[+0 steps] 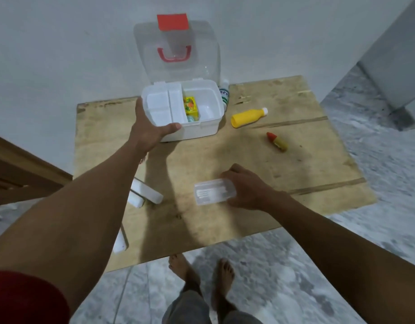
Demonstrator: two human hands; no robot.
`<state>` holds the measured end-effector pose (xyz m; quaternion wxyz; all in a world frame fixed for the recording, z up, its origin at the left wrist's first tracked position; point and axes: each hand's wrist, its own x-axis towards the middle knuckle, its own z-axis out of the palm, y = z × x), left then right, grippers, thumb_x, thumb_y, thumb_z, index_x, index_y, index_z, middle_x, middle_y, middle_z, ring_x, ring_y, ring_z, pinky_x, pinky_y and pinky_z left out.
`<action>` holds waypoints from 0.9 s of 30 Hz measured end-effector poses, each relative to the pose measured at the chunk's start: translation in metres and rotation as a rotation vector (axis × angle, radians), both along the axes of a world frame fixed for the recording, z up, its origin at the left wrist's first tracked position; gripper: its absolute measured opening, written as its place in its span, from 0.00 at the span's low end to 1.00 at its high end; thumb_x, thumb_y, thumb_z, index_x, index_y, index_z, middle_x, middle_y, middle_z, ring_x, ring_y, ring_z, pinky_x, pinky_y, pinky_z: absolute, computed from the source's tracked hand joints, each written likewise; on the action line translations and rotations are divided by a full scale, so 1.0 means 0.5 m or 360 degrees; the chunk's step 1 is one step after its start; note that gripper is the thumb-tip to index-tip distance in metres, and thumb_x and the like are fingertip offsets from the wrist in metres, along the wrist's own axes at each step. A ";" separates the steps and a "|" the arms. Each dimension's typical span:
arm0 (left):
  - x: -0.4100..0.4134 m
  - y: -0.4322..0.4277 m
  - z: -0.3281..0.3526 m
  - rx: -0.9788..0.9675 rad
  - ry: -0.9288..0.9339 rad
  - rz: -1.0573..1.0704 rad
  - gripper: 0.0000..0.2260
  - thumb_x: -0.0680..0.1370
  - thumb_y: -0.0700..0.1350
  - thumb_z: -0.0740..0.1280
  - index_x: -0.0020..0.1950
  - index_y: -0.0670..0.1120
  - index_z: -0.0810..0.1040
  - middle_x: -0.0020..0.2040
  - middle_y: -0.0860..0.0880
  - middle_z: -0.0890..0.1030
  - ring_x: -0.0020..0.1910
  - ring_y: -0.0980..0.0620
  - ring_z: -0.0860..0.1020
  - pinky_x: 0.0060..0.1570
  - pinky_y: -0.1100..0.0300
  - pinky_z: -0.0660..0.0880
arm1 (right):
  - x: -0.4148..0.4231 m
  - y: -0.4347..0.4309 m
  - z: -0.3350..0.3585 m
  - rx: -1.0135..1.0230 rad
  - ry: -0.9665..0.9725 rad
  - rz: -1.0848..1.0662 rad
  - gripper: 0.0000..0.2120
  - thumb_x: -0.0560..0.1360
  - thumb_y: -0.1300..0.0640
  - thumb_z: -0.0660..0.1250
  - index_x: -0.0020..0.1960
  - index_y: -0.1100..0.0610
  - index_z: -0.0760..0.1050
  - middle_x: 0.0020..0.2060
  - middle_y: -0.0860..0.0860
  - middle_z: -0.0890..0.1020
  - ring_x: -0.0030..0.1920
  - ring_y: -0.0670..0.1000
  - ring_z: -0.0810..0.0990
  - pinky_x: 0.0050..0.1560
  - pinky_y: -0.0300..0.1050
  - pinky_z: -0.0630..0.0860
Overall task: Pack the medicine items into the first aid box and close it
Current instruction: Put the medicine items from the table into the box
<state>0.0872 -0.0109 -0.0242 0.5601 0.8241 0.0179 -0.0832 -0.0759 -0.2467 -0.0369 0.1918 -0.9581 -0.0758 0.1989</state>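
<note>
The white first aid box [201, 127] stands open at the back of the wooden table, its clear lid [178, 52] with a red handle upright against the wall. A white divider tray fills its left half; a yellow carton [190, 108] sits in the right half. My left hand [148, 129] grips the box's front left corner. My right hand [245, 187] is closed on a clear plastic case [214, 191] near the table's front. A yellow bottle [247, 117] and a small red-capped tube [277, 141] lie to the right of the box.
A white bottle with green print [224, 95] stands behind the box's right side. White packets [146, 191] lie by the table's left edge, another [120, 244] farther forward. The table [295, 178] stands against a white wall; bare feet show below its front edge.
</note>
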 end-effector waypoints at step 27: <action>0.003 -0.002 0.021 -0.0053 0.0015 -0.0041 0.48 0.67 0.46 0.80 0.77 0.51 0.52 0.66 0.56 0.69 0.62 0.56 0.70 0.59 0.60 0.72 | 0.441 0.054 0.151 -0.0474 -0.0222 -0.0038 0.21 0.71 0.56 0.74 0.60 0.62 0.74 0.60 0.57 0.72 0.56 0.61 0.79 0.54 0.49 0.76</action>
